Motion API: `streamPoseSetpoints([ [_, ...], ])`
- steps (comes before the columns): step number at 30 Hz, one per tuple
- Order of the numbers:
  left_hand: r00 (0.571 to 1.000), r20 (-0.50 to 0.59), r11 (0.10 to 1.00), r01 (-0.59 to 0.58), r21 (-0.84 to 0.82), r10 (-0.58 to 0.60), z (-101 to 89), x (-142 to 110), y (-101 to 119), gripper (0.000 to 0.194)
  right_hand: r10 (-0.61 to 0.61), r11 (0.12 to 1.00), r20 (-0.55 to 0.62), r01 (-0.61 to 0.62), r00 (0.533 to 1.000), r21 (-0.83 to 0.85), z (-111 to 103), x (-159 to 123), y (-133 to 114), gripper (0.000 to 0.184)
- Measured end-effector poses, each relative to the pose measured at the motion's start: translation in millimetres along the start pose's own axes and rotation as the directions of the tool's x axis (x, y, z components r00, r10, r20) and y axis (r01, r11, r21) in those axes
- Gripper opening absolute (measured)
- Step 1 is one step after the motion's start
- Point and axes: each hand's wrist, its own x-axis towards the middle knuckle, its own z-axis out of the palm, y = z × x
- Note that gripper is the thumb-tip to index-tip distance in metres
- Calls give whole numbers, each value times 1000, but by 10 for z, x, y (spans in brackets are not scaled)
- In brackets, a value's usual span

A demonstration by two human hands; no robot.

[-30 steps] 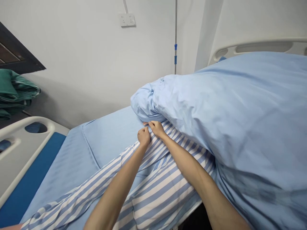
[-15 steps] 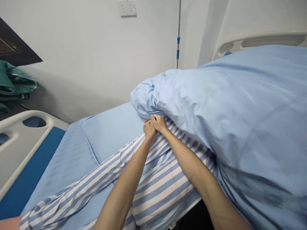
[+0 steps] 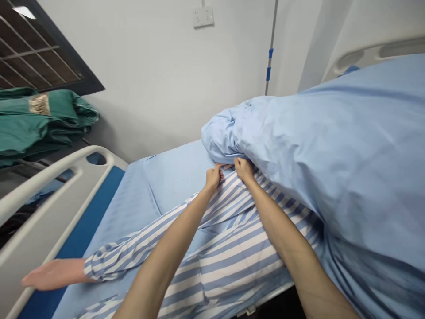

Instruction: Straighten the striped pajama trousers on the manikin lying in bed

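Beside the upper thigh of the striped trousers (image 3: 232, 190), my left hand (image 3: 214, 177) is closed with its fingers curled; what it grips is hidden. Just to its right, my right hand (image 3: 244, 169) is closed against the trousers, right under the edge of the light blue quilt (image 3: 299, 146). I cannot make out whether it pinches cloth. Pinkish fingers (image 3: 227, 166) of the lying figure show between my hands, below the quilt. The figure's bare foot (image 3: 55, 274) sticks out of the trouser leg, toward the footboard.
The bed's footboard (image 3: 76, 177) stands at left, with a blue mattress strip (image 3: 76, 235) beside it. A folded green cloth (image 3: 36, 119) lies beyond, under a barred window (image 3: 36, 48). A pole (image 3: 272, 35) and a socket panel (image 3: 203, 17) are at the wall.
My hands, close together before, are now apart, the left one to the left of the right. The view has swung left, bringing the foot and more of the green cloth into sight.
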Motion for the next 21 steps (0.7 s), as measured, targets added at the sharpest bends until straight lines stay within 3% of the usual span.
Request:
streamPoseSetpoints([
  [2, 999, -33, 1000, 11, 9, -10, -529, -120, -87, 37, 3, 1000, -3, -3, 1000, 31, -5, 17, 10, 46],
  [6, 993, -117, 973, 36, 230, -9, -1927, -568, -371, 40, -1, 1000, 30, 0, 1000, 31, -11, 26, 26, 48],
  [8, 974, -225, 951, 102, 292, -35, -2597, -853, -492, 41, -6, 1000, 54, 8, 999, -28, -9, 14, 32, 48],
  [11, 932, -358, 934, 166, 316, -45, -3369, -1288, -593, 41, -21, 990, 81, 33, 996, -141, -15, -5, 32, 47],
  [13, 902, -430, 926, 196, 323, -41, -3718, -1547, -617, 41, -22, 977, 109, 44, 994, -209, -30, -14, 22, 48],
  [16, 875, -483, 925, 214, 315, -39, -4035, -1831, -632, 41, -7, 949, 153, 54, 988, -309, -65, -31, -12, 48],
  [18, 861, -508, 941, 201, 273, -37, -4120, -1922, -651, 41, -2, 927, 177, 68, 984, -370, -95, -52, -52, 46],
  [21, 843, -537, 964, 155, 214, -16, -4060, -1909, -719, 40, 6, 887, 210, 92, 978, -452, -142, -101, -146, 42],
])
